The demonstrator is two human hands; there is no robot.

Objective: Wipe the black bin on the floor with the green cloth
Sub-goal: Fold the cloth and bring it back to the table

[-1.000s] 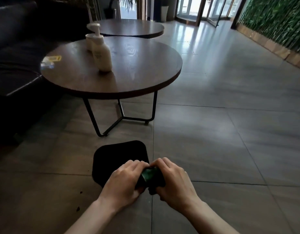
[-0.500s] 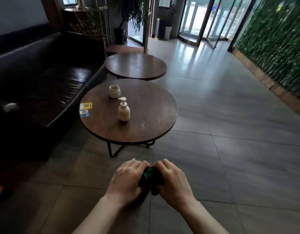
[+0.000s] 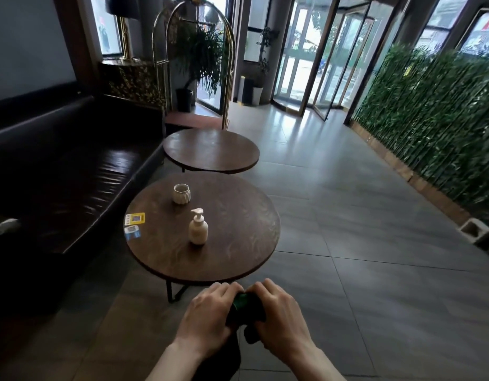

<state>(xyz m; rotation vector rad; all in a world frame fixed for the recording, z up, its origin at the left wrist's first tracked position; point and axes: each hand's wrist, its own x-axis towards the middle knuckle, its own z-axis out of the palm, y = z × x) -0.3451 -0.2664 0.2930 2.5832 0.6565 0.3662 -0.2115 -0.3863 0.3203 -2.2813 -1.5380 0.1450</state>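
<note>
The green cloth [image 3: 242, 305] is bunched small between both hands at the bottom centre of the head view. My left hand [image 3: 207, 317] grips its left side, and my right hand [image 3: 279, 317] grips its right side, fingers curled over it. Only a dark sliver of the black bin [image 3: 224, 361] shows on the floor, below my hands and between my forearms; the rest of it is hidden.
A round wooden table [image 3: 237, 243] stands just ahead, bearing a pump bottle [image 3: 198, 228], a ribbed cup [image 3: 181, 193] and cards [image 3: 134, 218]. A second round table [image 3: 210, 151] lies beyond. A black sofa [image 3: 59, 171] runs along the left; a bamboo wall [image 3: 430, 127] lines the right.
The view has risen and pulled back from the floor. The bin, plainly seen under my hands a second ago, has dropped almost out of view. Both hands still hold the cloth together.
</note>
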